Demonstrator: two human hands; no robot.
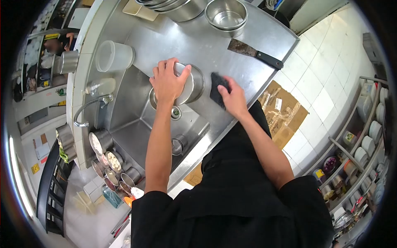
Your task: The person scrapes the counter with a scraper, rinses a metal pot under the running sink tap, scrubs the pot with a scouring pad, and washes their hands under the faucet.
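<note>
Left hand [167, 82]: fingers curled over the rim and side of a steel pot [189, 84], gripping it; pot tilted on its side above the sink basin [136, 136], at the edge where basin meets counter.

Right hand [233, 99]: fingers closed on a dark scouring pad [217, 91], pressed against the counter just beside the pot's base; whether pad touches pot, cannot tell.

Sink basin: stainless, drain [176, 112] visible below the pot; a small steel cup [178, 145] lying lower in the basin, well apart from both hands.

Steel counter [206, 45]: surrounds the basin; bears a scraper [254, 53] with flat blade and black handle, beyond the right hand; stacked steel bowls [226, 15] at the far edge; a translucent plastic container [113, 56] near the far left corner of the basin.

Faucet [89, 108]: curved, mounted at the left side of the basin; a plastic bottle [100, 86] lying just beside it.

Row of small steel condiment tins [109, 159]: left of the basin, near side.

Floor: white tiles, flattened cardboard [283, 113] beside the counter.

Shelving [359, 144]: right edge of view, holding bowls and containers.
</note>
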